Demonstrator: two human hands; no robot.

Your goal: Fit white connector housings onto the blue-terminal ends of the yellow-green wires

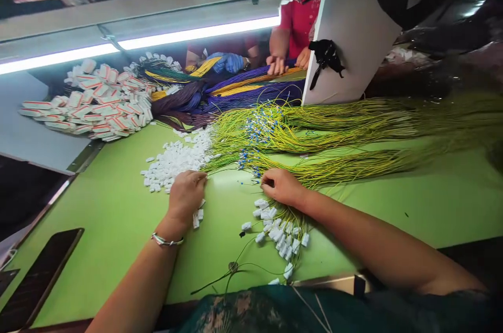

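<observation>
A single camera sat on the person's head, looking forward and steeply down over the green table point(129, 207). It was close enough for the wearer's own shirt point(251, 314) to fill the bottom edge, with both forearms reaching in from the lower corners. The left hand point(187, 191) and right hand point(282, 187) fell near the middle of the view, at close range. The view leaned to one side, so the light tube point(196, 33) climbed toward the right. Its wide field reached past the table to a co-worker's red shirt point(303, 19), farther off near the top.
</observation>
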